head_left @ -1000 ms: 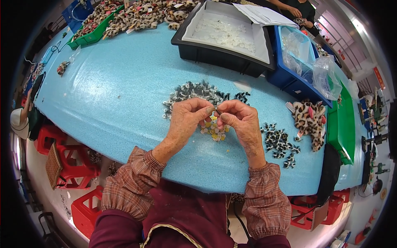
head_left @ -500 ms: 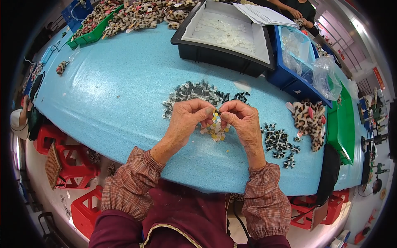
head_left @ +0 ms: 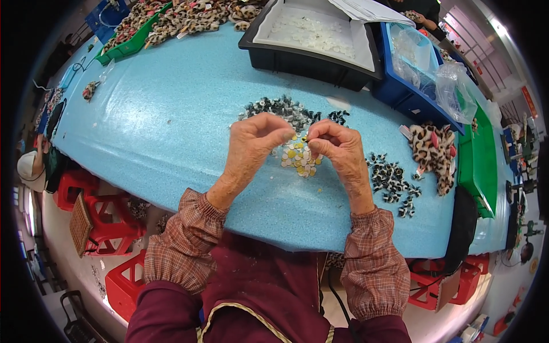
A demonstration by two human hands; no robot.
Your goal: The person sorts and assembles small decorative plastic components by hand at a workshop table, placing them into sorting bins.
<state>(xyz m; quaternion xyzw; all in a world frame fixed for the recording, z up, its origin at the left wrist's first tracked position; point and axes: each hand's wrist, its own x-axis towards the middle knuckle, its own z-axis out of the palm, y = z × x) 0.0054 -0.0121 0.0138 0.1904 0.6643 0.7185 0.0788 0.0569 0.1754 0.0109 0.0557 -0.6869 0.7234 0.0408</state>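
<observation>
Over the blue table [head_left: 189, 143], my left hand [head_left: 251, 143] is closed in a pinch; what its fingertips hold, if anything, is too small to make out. My right hand [head_left: 341, 147], a short gap away, pinches a small dark piece [head_left: 306, 139] between thumb and forefinger. Below and between the fingertips lies a loose heap of white and yellow discs [head_left: 301, 161]. Just beyond my hands spreads a pile of small black and grey stemmed pieces [head_left: 280, 108]. Right of my right hand are scattered black-and-white pieces [head_left: 392, 180], some with stems.
Leopard-print plush pieces [head_left: 433, 151] lie at the right, beside a green tray [head_left: 477, 171]. A black bin with a white liner [head_left: 311, 66] holds clear discs; a blue crate [head_left: 420, 106] holds plastic bags. More plush pieces [head_left: 200, 17] heap at the back. Red stools [head_left: 111, 223] stand left.
My hands have drawn slightly apart; before, their fingertips met around a small dark piece. The whole view has shifted a little.
</observation>
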